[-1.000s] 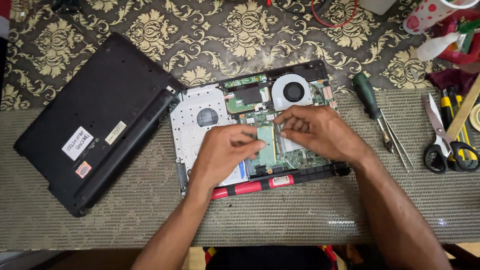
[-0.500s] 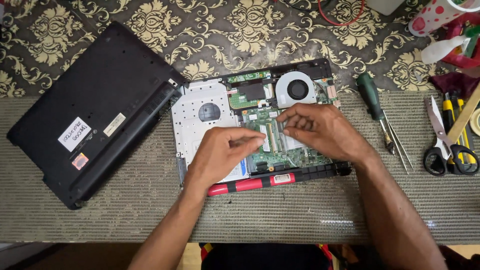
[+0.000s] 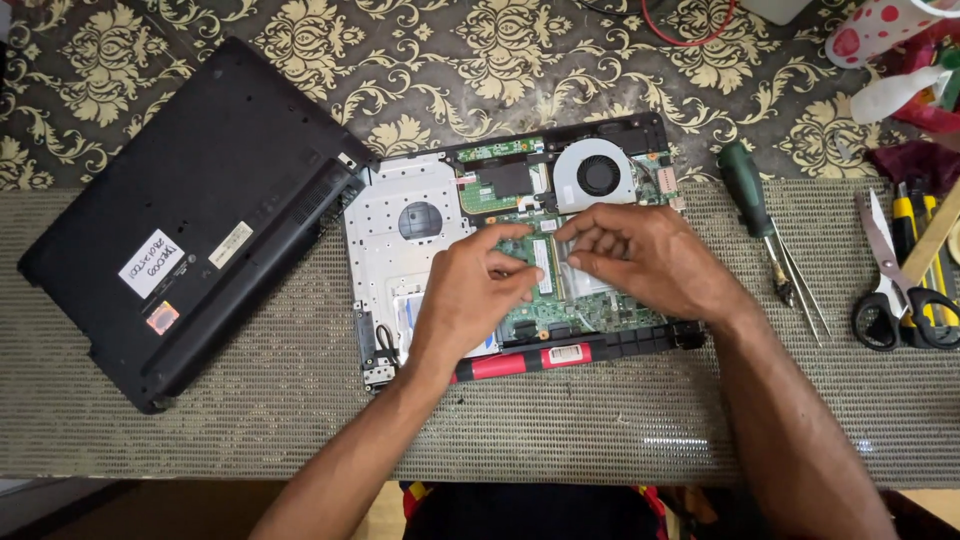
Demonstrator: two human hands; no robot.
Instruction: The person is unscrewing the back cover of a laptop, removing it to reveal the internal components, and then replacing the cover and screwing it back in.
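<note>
Two hands are down on an opened laptop (image 3: 420, 240) with its insides facing up. The left hand (image 3: 470, 295) and right hand (image 3: 645, 255) meet over a small green memory stick (image 3: 543, 265) sitting on the motherboard, about mid-chassis, just below the fan (image 3: 597, 175). Fingertips from both sides are pinched in on the stick's ends, so each hand looks closed on it, probably because that kind of module has a catch at either end and needs even pressure from both sides. Hard to tell whether it's flat in the slot or tilted, the fingers hide that.

The laptop lies on a woven mat (image 3: 250, 420), likely to stop it sliding around. The black bottom cover (image 3: 200, 210) is parked off to the left, touching the chassis corner, well out of the working area. On the right, within easy reach of the right hand, there's a green-handled screwdriver (image 3: 748, 195), tweezers (image 3: 805, 290) and scissors (image 3: 885, 280). A red strip (image 3: 530, 360) runs along the near edge of the chassis.
</note>
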